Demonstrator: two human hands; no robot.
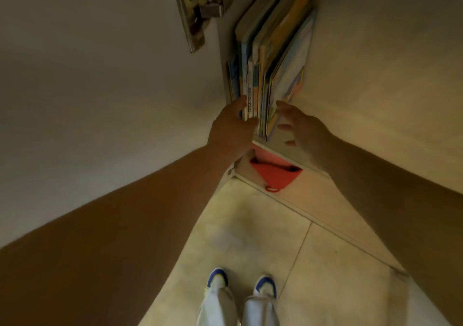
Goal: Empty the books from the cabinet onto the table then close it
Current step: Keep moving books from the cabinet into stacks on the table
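Several thin picture books (270, 57) stand upright in a row on a cabinet shelf (278, 147), leaning slightly to the right. My left hand (231, 127) reaches to the left end of the row, fingers straight, fingertips touching the spines. My right hand (300, 125) hovers at the right end of the row, fingers spread and relaxed, holding nothing. The open cabinet door (100, 75) fills the left side, with a metal hinge (193, 14) near its top.
A red folded item (274, 174) lies on the lower shelf under the books. The cabinet's side wall (388, 75) stands at the right. Below are pale floor tiles (250, 225) and my two feet in blue and white shoes (240, 283).
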